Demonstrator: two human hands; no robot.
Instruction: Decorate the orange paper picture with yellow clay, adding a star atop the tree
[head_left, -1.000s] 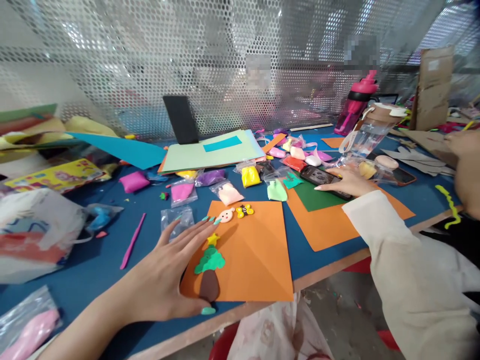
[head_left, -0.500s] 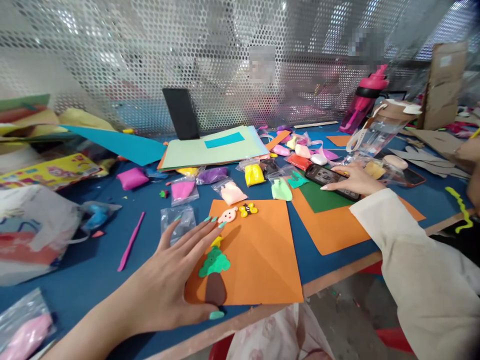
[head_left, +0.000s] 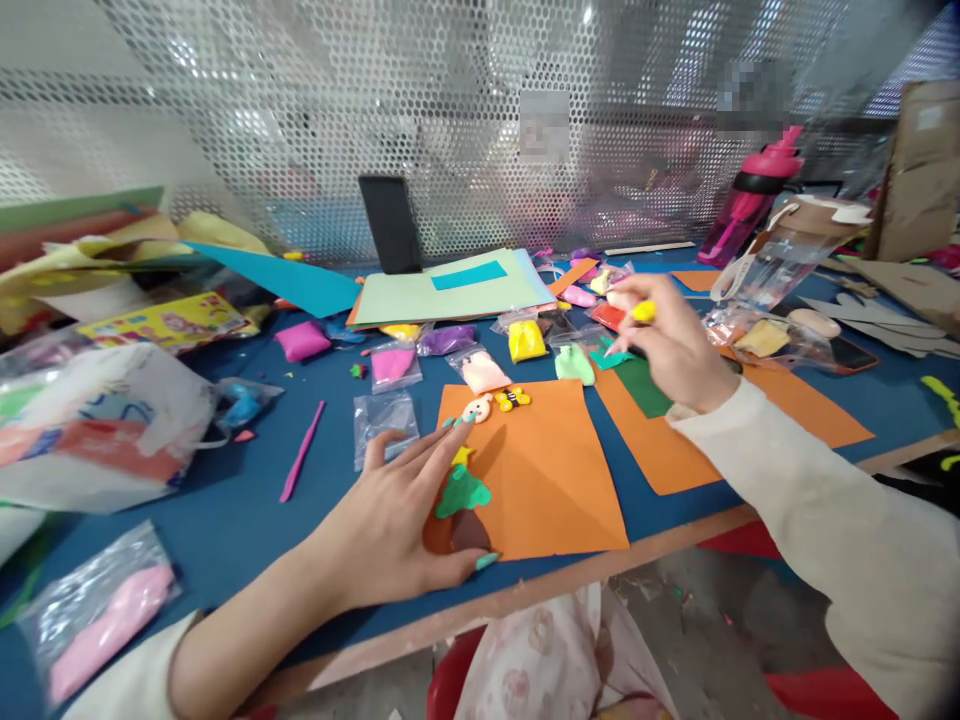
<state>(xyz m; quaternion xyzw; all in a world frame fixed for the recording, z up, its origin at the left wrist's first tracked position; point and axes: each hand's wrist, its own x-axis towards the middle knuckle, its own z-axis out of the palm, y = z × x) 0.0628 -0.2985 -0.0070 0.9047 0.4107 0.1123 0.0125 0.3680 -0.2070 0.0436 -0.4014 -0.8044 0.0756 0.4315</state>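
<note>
Lump (head_left: 643, 311), rounded yellow, in right hand (head_left: 679, 345); orange paper (head_left: 559, 480) under left hand (head_left: 390, 525).

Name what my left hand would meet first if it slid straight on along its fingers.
The left hand would probably meet the small pale face piece first, right at its fingertips; whether they already touch is unclear.

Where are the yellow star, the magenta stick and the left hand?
Yellow star (head_left: 463, 456): head view, visible middle.
Magenta stick (head_left: 303, 453): head view, middle of shaft.
Left hand (head_left: 386, 530): head view, back of hand.
</note>
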